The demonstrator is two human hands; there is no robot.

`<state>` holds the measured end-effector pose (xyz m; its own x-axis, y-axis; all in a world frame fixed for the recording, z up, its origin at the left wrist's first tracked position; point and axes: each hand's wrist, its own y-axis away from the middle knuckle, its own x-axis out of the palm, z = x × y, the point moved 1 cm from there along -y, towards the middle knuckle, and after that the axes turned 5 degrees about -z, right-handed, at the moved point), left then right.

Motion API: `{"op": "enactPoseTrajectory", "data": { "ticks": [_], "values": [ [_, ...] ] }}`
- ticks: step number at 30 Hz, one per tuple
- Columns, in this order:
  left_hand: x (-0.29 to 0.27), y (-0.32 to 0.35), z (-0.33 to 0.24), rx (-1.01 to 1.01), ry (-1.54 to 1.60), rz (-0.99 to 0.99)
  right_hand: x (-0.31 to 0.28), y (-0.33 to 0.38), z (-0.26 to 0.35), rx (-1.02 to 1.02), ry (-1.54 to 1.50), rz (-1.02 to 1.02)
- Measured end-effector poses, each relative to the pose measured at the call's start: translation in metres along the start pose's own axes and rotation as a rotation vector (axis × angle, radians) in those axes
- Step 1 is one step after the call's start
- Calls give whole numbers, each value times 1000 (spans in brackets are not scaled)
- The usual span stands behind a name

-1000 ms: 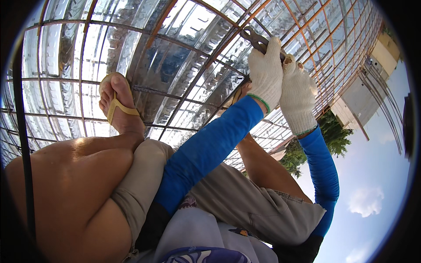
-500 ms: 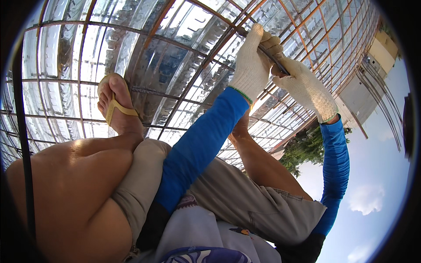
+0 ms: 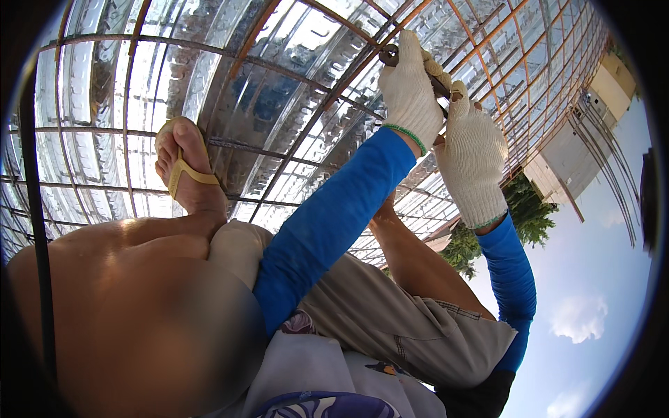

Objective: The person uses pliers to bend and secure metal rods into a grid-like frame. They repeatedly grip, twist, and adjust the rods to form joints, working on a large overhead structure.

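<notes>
My left hand [image 3: 411, 90], in a white knit glove with a green cuff edge, is closed round a dark metal hand tool. The tool's rounded, ring-like head [image 3: 389, 56] sticks out beyond the thumb, close to crossing rebar. My right hand [image 3: 474, 157], gloved alike, is curled at the tool's other end [image 3: 440, 88], just beside my left fingers. A hole in that glove bares a fingertip. Most of the tool is hidden by the gloves, so its exact kind cannot be made out. Below both hands spreads a grid of rusty rebar [image 3: 293, 155].
Shiny ribbed metal sheeting [image 3: 268, 104] lies beneath the rebar grid. My sandalled foot [image 3: 187, 160] rests on it at left. At right are loose bent bars [image 3: 606, 160], a pale building [image 3: 613, 76] and a green tree [image 3: 526, 209]. A dark cable [image 3: 38, 230] hangs at far left.
My right hand has moved down and left, turning more upright. My left hand has shifted slightly right and up, and the tool's rounded head now shows more clearly.
</notes>
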<state>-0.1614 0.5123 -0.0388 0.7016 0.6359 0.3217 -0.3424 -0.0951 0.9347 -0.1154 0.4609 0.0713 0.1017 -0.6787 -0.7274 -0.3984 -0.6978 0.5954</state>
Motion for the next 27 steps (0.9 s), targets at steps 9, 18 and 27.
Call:
{"op": "enactPoseTrajectory", "data": {
  "ticks": [9, 18, 27],
  "values": [
    [-7, 5, -10, -18, -39, 111, 0, -17, -19, -77, -246, 144],
    [8, -3, 2, -27, -147, -203, 13, -31, -34, 105, -835, 473],
    [-12, 6, -10, -85, -92, 138, -6, -50, -46, 128, -787, 748]
  ]
}}
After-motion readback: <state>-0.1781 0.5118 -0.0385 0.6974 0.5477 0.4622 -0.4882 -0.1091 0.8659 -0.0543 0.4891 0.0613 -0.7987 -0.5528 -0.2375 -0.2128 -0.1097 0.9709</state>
